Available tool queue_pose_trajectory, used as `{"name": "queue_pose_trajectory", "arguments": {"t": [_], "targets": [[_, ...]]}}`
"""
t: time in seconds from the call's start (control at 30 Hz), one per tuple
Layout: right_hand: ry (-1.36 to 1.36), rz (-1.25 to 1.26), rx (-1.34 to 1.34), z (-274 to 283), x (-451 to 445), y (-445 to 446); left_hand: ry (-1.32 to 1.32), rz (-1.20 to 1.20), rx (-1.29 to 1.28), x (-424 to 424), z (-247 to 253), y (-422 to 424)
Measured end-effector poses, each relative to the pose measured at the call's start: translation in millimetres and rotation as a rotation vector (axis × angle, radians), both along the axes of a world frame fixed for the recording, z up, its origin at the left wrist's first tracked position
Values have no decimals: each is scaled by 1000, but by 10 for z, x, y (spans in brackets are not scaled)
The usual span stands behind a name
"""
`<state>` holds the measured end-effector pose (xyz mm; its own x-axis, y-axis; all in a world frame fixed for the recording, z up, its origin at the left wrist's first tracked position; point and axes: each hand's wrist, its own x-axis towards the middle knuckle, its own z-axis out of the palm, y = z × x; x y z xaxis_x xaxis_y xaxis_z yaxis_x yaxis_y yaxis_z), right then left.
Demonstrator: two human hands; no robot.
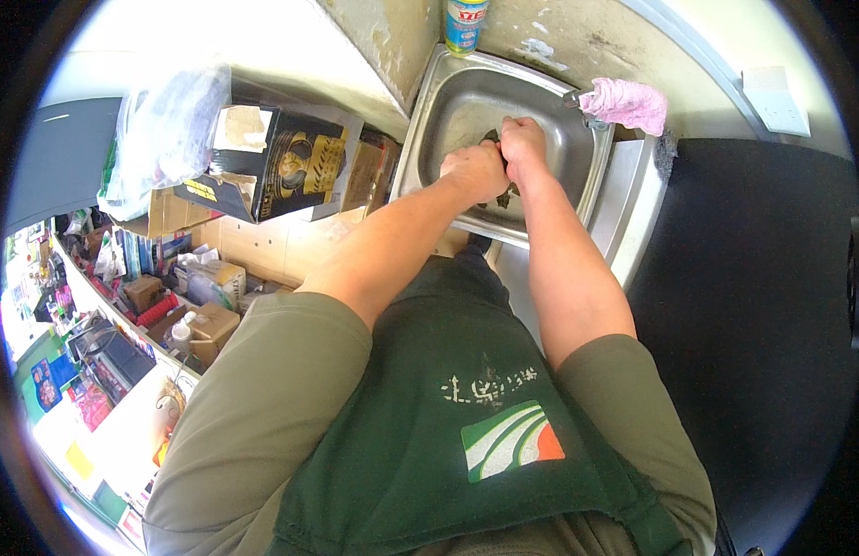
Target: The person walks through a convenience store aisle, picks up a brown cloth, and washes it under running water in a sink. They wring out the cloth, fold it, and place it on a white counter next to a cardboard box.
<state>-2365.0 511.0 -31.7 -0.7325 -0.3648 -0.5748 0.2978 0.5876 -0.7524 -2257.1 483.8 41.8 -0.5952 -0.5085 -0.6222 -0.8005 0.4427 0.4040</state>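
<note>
Both hands are together over a stainless steel sink [443, 111]. My left hand [474, 170] and my right hand [525, 146] are closed around a dark, crumpled, cloth-like thing [503, 200]. Bits of it show above and below the fists, while the rest is hidden inside them. Its exact material cannot be made out. To the right, a pink cloth [627, 105] is wrapped over the tap [574, 99] at the sink's rim. A bottle of dish soap [464, 28] stands at the sink's far left corner.
A black printed carton [283, 163] and a clear plastic bag [169, 132] are left of the sink. Further left, shelves hold boxes [214, 326] and goods. On the right are a large black panel [749, 229], a grey scouring pad [666, 156] and a wall socket [776, 104].
</note>
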Motion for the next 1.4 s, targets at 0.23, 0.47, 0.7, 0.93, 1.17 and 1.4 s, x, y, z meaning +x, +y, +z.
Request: {"name": "queue_pose_trajectory", "arguments": {"t": [0.23,0.47,0.7,0.93,1.17,1.4], "targets": [[-446,298,-473,666,-12,189,223,246,372,310,117,-106],[227,777,220,508,-339,610,309,498,425,599,22,-129],[-479,549,-319,670,77,667,323,206,116,676,431,53],[-644,498,-466,929,-31,813,636,737,588,1324,613,149],[-461,1069,-232,977,218,896,1136,1079,941,1906,900,186],[-515,824,-208,1156,904,892,987,741,1034,2263,961,359]]}}
